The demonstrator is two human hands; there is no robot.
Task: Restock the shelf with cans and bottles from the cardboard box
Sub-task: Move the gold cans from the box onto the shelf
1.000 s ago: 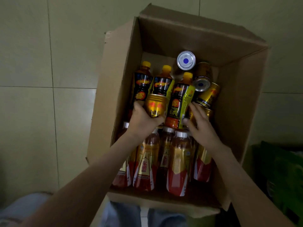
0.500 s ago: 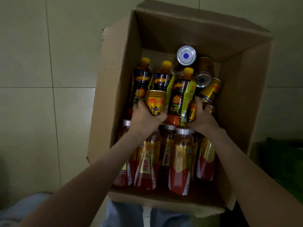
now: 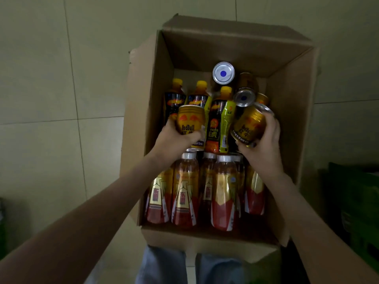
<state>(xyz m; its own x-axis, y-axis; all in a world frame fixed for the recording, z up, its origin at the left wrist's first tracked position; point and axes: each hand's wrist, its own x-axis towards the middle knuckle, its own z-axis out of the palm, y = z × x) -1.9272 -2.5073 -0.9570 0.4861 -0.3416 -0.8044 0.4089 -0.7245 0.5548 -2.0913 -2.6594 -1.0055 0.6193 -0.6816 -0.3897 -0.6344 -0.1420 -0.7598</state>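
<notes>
The cardboard box stands open on a floor of large pale tiles with thin dark joints, in dim light. At the right edge, a dark green object, too dim to identify, sits beside the box. Inside the box, white-capped bottles with red-and-gold labels fill the near rows. Yellow-capped bottles stand behind them, and loose cans lie by the far wall. The left hand has its grip closed round an upright gold can, held above the bottles. The right hand grips a second gold can, tilted, near the box's right wall. Blue trouser legs show below the box.
</notes>
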